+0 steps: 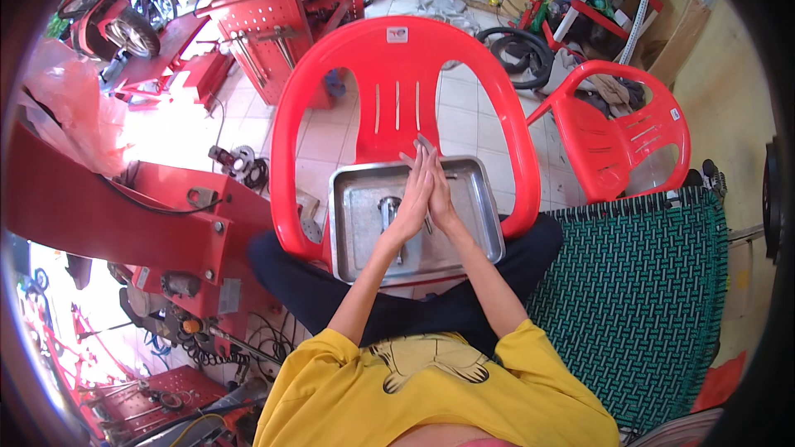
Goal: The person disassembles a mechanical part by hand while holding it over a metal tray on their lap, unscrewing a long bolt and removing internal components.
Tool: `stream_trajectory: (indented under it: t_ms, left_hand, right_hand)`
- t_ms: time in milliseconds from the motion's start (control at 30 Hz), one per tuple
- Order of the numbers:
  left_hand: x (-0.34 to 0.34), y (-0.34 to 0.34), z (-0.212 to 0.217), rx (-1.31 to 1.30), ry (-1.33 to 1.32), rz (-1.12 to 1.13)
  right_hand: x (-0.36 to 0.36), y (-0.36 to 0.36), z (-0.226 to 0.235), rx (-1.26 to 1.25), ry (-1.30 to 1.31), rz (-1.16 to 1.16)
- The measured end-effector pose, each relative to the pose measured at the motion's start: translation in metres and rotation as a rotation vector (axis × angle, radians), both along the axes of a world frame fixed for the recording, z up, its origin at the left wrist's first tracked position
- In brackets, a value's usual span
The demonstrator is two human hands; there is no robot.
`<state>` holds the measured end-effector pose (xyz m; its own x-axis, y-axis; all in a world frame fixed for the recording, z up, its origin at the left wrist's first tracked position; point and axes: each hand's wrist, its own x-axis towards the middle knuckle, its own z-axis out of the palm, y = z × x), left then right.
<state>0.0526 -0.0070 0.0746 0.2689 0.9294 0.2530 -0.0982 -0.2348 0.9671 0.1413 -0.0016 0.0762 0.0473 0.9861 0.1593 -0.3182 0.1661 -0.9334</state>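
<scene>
My left hand (416, 201) and my right hand (441, 196) are laid palm to palm, fingers stretched out and pointing away from me. Nothing shows between them, though the space where the palms meet is hidden. Both are above a shallow metal tray (354, 255) that rests on the seat of a red plastic chair (288, 145). Inside the tray, just left of my left hand, lies a shiny cylindrical metal part (387, 209), partly covered by my wrist. A thin metal piece (428, 226) shows between my wrists.
To the right are a second red chair (609, 145) and a green woven lounger (633, 306). Heavy red machinery (207, 240) stands close on the left. Beyond are a red tool bench (273, 41), a black tyre (542, 58) and a red motorbike (103, 16).
</scene>
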Motion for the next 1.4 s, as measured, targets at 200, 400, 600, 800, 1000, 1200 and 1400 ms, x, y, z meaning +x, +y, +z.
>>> stream_trajectory:
  t_ms: [200,400,600,800,1000,1200,1400]
  left_hand:
    - [-0.046,-0.037,-0.012,-0.040,0.272,0.042]
    - [-0.108,-0.057,0.000,-0.134,0.482,0.374]
    - [-0.095,-0.082,-0.022,0.048,0.811,0.191]
    - [-0.083,-0.082,-0.039,-0.035,0.748,0.251]
    - [-0.092,-0.066,-0.052,-0.040,0.677,0.305]
    - [-0.093,-0.058,-0.060,-0.020,0.689,0.343]
    - [-0.090,-0.058,-0.065,0.022,0.669,0.371]
  right_hand:
    - [0.054,-0.039,-0.006,-0.163,-0.297,0.100]
    - [0.112,-0.057,-0.008,-0.213,-0.627,0.065]
    - [0.055,-0.084,-0.025,-0.002,-1.020,0.167]
    - [0.009,-0.106,-0.056,0.047,-1.234,0.122]
    - [0.015,-0.094,-0.073,0.093,-1.198,0.109]
    - [0.020,-0.089,-0.055,0.150,-1.130,0.272]
    - [0.024,-0.089,-0.059,0.103,-1.149,0.273]
